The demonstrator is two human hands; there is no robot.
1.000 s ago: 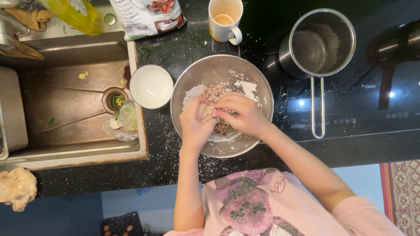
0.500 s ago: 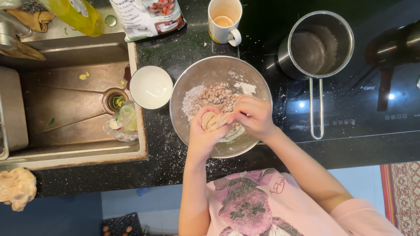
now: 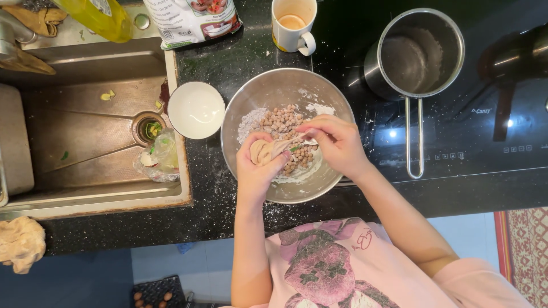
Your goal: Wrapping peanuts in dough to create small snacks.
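Note:
A steel mixing bowl (image 3: 268, 91) stands on the black counter, holding several small brown dough balls (image 3: 281, 121) and white flour. My left hand (image 3: 255, 171) cups a lump of tan dough (image 3: 261, 152) over the bowl's near left side. My right hand (image 3: 337, 144) pinches a stretched strand of that dough between its fingertips, just right of the lump.
A small white bowl (image 3: 196, 110) sits left of the mixing bowl, beside a steel sink (image 3: 91, 131). A mug (image 3: 292, 25) and a printed bag (image 3: 191, 20) stand behind. A steel saucepan (image 3: 415, 54) rests on the black cooktop at right.
Both hands rose from down among the dough balls. The left now holds a lump of dough and the right has pulled a strand out of it.

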